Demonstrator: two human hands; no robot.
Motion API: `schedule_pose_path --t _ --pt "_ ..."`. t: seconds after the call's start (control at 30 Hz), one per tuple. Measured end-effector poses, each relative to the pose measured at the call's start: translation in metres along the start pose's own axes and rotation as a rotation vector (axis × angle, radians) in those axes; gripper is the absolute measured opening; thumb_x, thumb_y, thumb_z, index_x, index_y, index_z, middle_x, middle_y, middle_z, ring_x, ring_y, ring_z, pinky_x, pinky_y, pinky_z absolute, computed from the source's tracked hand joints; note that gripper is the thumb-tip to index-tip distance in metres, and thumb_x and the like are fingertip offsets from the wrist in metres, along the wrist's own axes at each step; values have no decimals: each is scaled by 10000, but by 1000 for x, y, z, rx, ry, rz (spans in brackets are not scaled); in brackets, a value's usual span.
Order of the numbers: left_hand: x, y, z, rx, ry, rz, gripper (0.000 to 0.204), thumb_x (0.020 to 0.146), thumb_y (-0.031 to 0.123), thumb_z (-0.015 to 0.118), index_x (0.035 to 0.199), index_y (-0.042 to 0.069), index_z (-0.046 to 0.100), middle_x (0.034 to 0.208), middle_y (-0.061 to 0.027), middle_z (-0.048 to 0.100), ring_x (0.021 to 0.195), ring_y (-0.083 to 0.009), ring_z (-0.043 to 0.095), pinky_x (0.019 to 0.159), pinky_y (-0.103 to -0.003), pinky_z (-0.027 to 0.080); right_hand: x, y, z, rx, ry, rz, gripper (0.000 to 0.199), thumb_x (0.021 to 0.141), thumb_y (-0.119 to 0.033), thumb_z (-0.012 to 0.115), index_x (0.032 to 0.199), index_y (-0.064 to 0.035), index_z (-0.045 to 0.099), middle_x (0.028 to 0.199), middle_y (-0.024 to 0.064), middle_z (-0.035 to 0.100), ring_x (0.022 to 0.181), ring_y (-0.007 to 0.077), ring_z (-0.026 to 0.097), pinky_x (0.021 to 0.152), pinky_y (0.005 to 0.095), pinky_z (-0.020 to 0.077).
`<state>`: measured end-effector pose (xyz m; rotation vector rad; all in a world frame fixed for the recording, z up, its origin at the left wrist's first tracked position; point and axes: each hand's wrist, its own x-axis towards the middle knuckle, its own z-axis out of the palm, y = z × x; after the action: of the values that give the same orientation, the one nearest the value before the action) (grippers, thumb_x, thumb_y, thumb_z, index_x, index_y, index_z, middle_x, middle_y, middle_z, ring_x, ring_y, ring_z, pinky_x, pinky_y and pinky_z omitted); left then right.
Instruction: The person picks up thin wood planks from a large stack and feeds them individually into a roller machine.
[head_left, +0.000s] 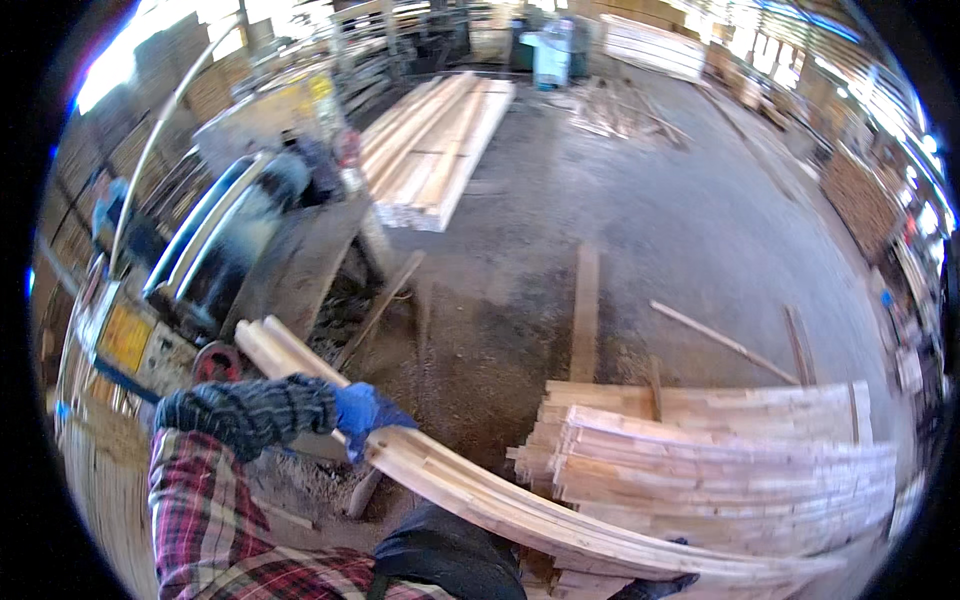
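Long pale wooden boards (480,492) lie bundled across the front of my body, running from the machine at the left to the lower right. My left hand (366,415), in a blue glove with a dark patterned sleeve, is wrapped round the bundle nearer its left end. Farther along, at the lower right, my right hand (664,583) in a dark glove grips the same boards from the near side, with fingertips showing past their far edge. Beyond the right part of the bundle is a low stack of similar boards (720,470).
At the left stands a machine with a dark metal table (300,255) and rounded blue covers (210,225). Another board pile (440,140) lies farther ahead. Loose strips, including a thin one (725,342), lie on the concrete floor. A large wood stack (860,205) stands at the right.
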<state>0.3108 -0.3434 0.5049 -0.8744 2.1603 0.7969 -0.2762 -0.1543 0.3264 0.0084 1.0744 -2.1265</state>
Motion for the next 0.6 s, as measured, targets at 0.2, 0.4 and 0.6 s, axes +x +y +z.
schedule_pose_path --t 0.2,0.4,0.6 --pt "-7 -32 21 246 340 -52 1058 462 381 827 1390 154 371 1154 -136 576 1049 -336 558 875 -460 440 -25 50 104 15 -225 140 717 813 -574 518 1322 -76 431 1322 169 440 1209 336 406 1045 503 296" --pt "44 -8 -56 214 1110 362 1047 556 472 758 1419 80 312 1220 -198 507 1134 -346 494 961 -482 379 -65 132 220 35 -379 203 760 782 -563 564 1344 -73 415 1351 173 421 1236 351 387 1060 524 274" --pt "38 -109 -75 -61 1039 289 1082 580 456 767 1451 84 244 1228 -222 510 1091 -367 523 945 -469 401 -82 158 317 147 -477 213 810 750 -552 609 1365 -70 399 1380 178 402 1264 365 369 1075 546 252"
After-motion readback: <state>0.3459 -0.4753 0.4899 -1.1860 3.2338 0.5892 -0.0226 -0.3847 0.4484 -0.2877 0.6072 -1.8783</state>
